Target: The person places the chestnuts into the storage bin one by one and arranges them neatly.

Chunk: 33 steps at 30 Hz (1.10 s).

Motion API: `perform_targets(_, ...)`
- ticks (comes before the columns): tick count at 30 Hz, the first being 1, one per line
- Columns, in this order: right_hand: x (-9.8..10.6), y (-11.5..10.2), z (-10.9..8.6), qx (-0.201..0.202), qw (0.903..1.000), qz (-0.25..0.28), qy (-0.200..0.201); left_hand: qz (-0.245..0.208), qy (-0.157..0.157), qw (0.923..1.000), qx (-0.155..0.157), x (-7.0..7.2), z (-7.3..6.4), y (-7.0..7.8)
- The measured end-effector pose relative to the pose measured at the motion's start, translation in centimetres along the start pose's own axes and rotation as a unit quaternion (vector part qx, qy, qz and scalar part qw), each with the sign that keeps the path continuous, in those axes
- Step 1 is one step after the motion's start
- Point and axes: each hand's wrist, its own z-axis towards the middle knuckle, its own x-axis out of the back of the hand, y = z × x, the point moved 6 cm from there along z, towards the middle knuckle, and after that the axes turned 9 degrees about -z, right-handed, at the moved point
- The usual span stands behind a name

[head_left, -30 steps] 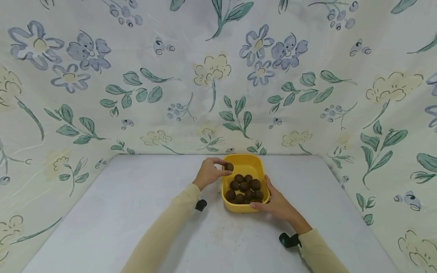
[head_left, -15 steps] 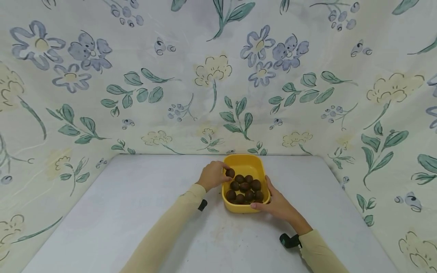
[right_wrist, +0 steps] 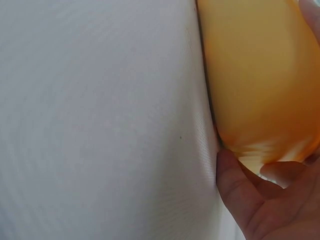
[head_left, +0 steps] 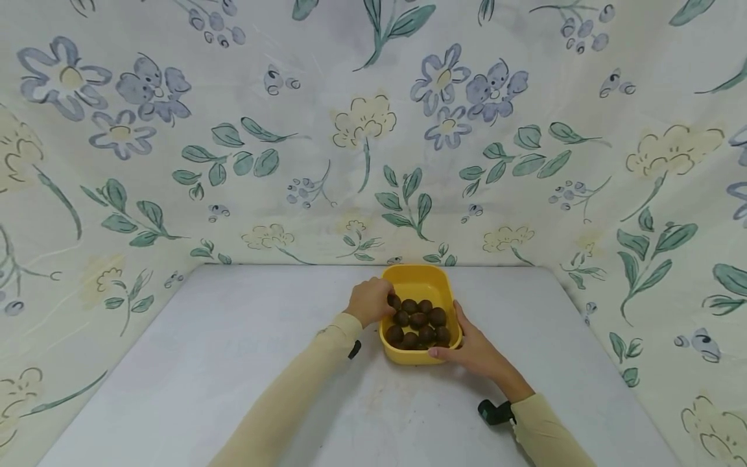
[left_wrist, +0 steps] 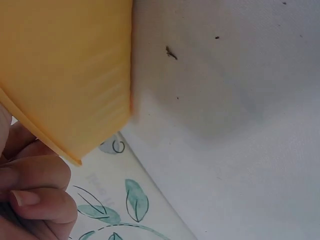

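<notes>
A yellow plastic container [head_left: 417, 356] with rounded corners sits upright at the far middle of the table. Several dark brown balls [head_left: 418, 320] lie in its near part. My left hand [head_left: 369, 301] reaches over the left rim and pinches another brown ball [head_left: 395, 302], partly hidden by the fingers, low beside the others. Curled fingers [left_wrist: 42, 175] show by the container's rim in the left wrist view, where the ball is out of sight. My right hand [head_left: 478, 350] grips the near right corner, thumb at the front and fingers along the right side.
The white table [head_left: 257, 324] extends to both sides and toward me. A flowered cloth [head_left: 362, 194] hangs behind its far edge. Small dark crumbs [left_wrist: 171, 53] lie on the table beside the container.
My left hand has moved slightly right and down, lowering the brown ball from above the left rim toward the others inside. My right hand and the container stay in place.
</notes>
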Motion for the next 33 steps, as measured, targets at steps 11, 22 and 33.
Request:
perform_targets(11, 0.01, 0.17, 0.02, -0.01, 0.9999, -0.007, -0.002, 0.011, -0.025, 0.9995, 0.013, -0.04, 0.27, 0.53)
perform_targets(22, 0.01, -0.06, -0.04, -0.003, 1.0, 0.009, -0.003, 0.011, -0.047, 0.9988, 0.01, -0.66, 0.67, 0.38)
perform_targets(33, 0.04, -0.04, 0.05, 0.0, 1.0, 0.002, -0.005, -0.005, -0.076, 0.9968, 0.026, -0.92, 0.79, 0.27)
